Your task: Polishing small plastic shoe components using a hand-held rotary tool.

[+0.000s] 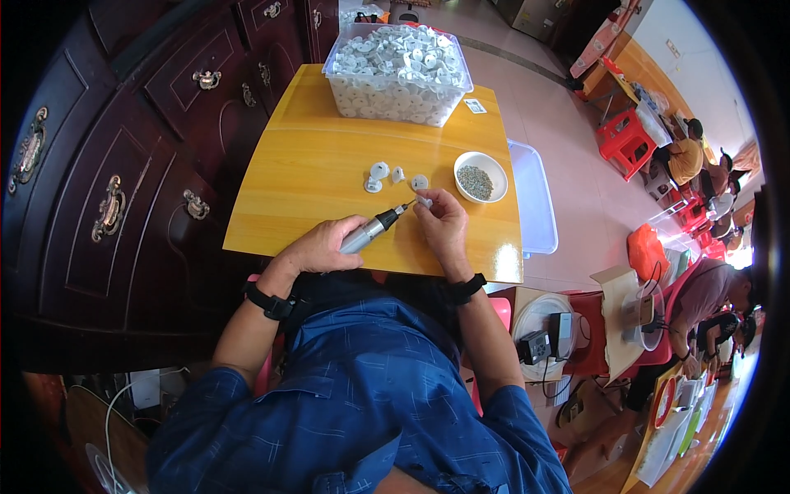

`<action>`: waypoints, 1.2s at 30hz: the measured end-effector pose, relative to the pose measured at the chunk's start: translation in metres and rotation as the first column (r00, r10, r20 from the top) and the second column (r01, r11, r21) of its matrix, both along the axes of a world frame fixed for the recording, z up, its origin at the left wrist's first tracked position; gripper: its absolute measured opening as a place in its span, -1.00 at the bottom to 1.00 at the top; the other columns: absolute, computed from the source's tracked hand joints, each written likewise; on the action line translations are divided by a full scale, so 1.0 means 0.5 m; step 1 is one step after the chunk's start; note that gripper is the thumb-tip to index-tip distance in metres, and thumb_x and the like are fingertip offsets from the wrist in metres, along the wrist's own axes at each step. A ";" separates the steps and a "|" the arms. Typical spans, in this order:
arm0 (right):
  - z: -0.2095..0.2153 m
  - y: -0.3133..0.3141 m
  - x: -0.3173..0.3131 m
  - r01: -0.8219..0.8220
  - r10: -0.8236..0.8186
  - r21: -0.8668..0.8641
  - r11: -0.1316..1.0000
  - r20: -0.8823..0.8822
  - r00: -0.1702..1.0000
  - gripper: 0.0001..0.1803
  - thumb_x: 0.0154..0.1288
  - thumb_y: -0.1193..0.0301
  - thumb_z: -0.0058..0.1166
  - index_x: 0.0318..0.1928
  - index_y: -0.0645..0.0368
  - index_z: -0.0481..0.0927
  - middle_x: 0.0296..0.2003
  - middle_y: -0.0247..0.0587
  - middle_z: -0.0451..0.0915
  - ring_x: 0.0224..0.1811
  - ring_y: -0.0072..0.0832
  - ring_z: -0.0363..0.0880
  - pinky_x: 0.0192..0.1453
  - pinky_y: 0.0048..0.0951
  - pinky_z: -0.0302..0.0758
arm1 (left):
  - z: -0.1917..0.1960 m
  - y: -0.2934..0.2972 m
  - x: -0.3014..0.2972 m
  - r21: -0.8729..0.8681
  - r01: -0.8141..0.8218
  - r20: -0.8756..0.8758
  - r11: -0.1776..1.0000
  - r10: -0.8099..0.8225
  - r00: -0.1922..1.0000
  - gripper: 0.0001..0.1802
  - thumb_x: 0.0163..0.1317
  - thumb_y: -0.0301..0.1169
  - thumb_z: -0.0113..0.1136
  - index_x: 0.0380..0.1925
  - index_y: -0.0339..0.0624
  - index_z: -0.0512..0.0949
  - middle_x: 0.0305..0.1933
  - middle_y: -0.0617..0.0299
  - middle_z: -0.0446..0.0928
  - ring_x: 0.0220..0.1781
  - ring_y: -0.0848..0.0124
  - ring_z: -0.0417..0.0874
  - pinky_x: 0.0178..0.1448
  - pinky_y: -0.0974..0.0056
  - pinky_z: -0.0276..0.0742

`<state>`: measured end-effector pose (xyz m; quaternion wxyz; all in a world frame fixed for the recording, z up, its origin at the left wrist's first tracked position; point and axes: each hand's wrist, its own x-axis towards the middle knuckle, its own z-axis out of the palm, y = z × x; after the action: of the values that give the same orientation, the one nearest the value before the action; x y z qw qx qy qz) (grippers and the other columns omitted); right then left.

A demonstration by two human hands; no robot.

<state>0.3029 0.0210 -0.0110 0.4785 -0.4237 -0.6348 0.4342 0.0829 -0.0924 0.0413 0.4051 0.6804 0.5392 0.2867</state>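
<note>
White plastic shows between the right hand's fingertips: a small part (424, 201), left of the white bowl (480, 196) and a little nearer the person. The right hand (445, 222) pinches it narrowly, its forearm rising from the lower edge and the wrist, under a black band (467, 289), leaning slightly left toward the work. Most of the part is covered by the fingers, so its full shape is hard to make out. The left hand (325, 244), farther left of the bowl and nearer the person, is closed around a silver and black powered driver (370, 233); that forearm angles up and inward from an elbow set out to the side. Its palm and the driver's rear end are partly hidden, and whether the thin bit (409, 203) touches the part cannot be told. Left of the bowl lie a few loose white pieces (378, 170), some close together. In the bowl are tiny metallic bits (475, 183), too small to tell one from another. Beyond the bowl and to its left stands a clear bin (387, 104) heaped with similar white pieces; to the bowl's right, a pale blue tray (539, 198) is partly cut off by the yellow tabletop (288, 173).
</note>
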 end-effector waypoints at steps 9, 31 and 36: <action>0.009 -0.011 -0.001 0.033 -0.040 0.088 0.996 0.076 0.996 -0.79 0.10 0.58 0.27 -0.19 0.21 0.67 -0.45 -0.26 0.52 -0.49 -0.58 0.48 -0.33 -0.53 0.48 | 0.005 -0.003 0.009 -0.109 -0.017 0.049 0.994 0.023 0.999 -0.32 -0.05 -0.42 0.29 0.18 -0.30 0.44 -0.24 0.21 0.53 -0.29 0.45 0.57 -0.11 0.35 0.52; 0.050 0.007 0.036 0.043 -0.054 0.068 0.997 0.175 0.983 -0.83 0.21 0.52 0.21 -0.18 0.20 0.57 -0.37 -0.16 0.67 -0.46 -0.52 0.63 -0.31 -0.48 0.56 | -0.012 0.000 -0.014 -0.262 0.065 0.479 0.963 0.071 0.875 -0.29 0.06 -0.48 0.33 0.24 -0.35 0.29 -0.36 0.29 0.47 -0.45 0.57 0.51 -0.35 0.47 0.47; 0.045 0.014 0.060 0.017 -0.133 0.290 0.957 0.386 0.913 -0.79 0.13 0.52 0.21 -0.18 0.20 0.59 -0.35 0.03 0.65 -0.45 -0.13 0.65 -0.32 -0.24 0.56 | -0.019 0.000 -0.012 -0.254 0.055 0.485 0.966 0.078 0.871 -0.27 0.05 -0.46 0.34 0.25 -0.36 0.29 -0.36 0.29 0.46 -0.45 0.57 0.50 -0.35 0.46 0.47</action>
<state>0.3328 0.0282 0.0117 0.4095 -0.4559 -0.7576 0.2247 0.0768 -0.0923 0.0320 0.6125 0.5229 0.4557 0.3792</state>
